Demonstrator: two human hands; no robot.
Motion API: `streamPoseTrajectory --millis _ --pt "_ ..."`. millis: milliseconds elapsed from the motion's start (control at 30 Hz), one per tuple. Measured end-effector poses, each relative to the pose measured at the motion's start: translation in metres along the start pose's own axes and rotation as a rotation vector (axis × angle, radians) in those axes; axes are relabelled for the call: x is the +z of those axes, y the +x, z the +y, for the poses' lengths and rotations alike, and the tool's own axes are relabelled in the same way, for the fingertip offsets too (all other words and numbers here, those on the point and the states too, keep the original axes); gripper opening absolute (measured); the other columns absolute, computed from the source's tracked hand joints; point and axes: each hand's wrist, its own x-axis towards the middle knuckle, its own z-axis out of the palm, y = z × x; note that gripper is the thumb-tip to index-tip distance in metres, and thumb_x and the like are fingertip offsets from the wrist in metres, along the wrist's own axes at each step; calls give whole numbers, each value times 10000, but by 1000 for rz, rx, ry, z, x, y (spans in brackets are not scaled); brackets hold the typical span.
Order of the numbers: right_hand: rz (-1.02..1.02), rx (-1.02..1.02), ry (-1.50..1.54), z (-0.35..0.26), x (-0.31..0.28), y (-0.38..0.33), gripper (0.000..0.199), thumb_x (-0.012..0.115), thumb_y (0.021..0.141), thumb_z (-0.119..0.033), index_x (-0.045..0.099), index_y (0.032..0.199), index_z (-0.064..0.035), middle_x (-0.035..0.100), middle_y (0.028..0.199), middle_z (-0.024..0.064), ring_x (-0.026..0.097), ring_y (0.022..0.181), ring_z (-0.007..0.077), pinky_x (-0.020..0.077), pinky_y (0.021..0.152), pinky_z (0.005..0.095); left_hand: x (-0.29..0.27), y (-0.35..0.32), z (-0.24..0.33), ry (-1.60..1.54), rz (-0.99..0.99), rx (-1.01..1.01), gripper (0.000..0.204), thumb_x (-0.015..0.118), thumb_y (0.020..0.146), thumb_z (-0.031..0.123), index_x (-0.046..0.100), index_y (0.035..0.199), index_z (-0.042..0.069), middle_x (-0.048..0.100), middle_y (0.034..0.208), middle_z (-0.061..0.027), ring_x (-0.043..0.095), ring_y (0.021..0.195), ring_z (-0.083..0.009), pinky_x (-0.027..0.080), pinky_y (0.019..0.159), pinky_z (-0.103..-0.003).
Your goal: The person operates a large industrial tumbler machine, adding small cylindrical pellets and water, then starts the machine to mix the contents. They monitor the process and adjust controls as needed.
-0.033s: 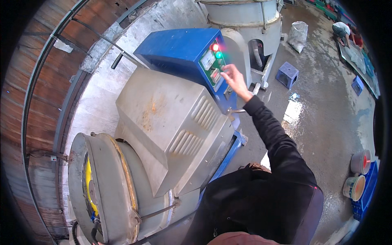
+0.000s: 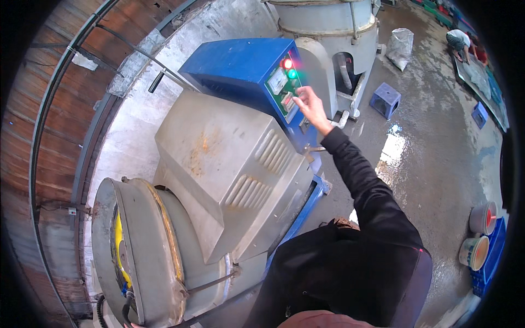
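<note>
My right hand (image 2: 313,106) reaches from a black sleeve to the control panel (image 2: 277,82) on the end of a blue cabinet (image 2: 229,60). Its thumb and index finger are bent and apart, close to the panel's right edge; whether they touch a control is hard to see. A red lamp (image 2: 287,64) and a green lamp (image 2: 292,74) glow above the fingertips. Only a sliver of my left hand (image 2: 132,326) shows at the lower edge, beside a black cable (image 2: 126,311); its fingers are hidden.
A grey metal machine with a vented housing (image 2: 216,169) and round drum (image 2: 147,251) fills the left. Behind stands another large drum (image 2: 328,22). Blue stools (image 2: 385,101), a pale sack (image 2: 400,48), buckets (image 2: 474,251) and a blue crate (image 2: 489,268) stand on wet floor. People (image 2: 458,41) crouch far right.
My right hand has moved slightly left, and its fingertips are closer to the control panel. The machines and lamps look the same.
</note>
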Motion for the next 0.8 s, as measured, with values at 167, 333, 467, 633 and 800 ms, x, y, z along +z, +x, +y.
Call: streamPoseTrajectory --millis 167,333,467,633,800 --pt "51 31 90 24 27 17 381 699 862 -187 512 1172 -68 635 832 85 605 706 176 505 686 339 10 6 -16 -57 -38 -58 461 543 980 311 512 1261 -52 586 1185 -218 587 1049 -341 473 929 -410" --pt "76 -52 119 26 25 23 375 714 851 -158 545 1170 -57 643 843 51 586 682 120 511 668 299 9 5 -28 -63 -58 -85 464 530 985 309 501 1278 -49 572 1212 -221 571 1079 -345 458 948 -410" --pt "-41 -69 139 23 17 33 358 735 811 -118 606 1138 -50 643 859 79 601 659 148 503 637 303 10 3 -29 -74 -64 -100 466 520 989 307 493 1292 -47 561 1233 -223 559 1103 -348 447 964 -409" --pt "-97 -205 76 23 11 38 298 724 805 -81 623 1079 -22 636 868 92 609 644 162 502 623 303 8 2 -28 -68 -73 -104 470 507 995 305 482 1309 -44 547 1260 -225 543 1133 -351 432 984 -408" --pt "-123 -219 50 22 12 39 260 714 818 -56 633 1063 -16 639 850 63 588 657 123 492 619 274 8 0 -28 -72 -80 -115 474 494 1000 303 472 1326 -41 534 1287 -227 527 1163 -355 418 1003 -407"
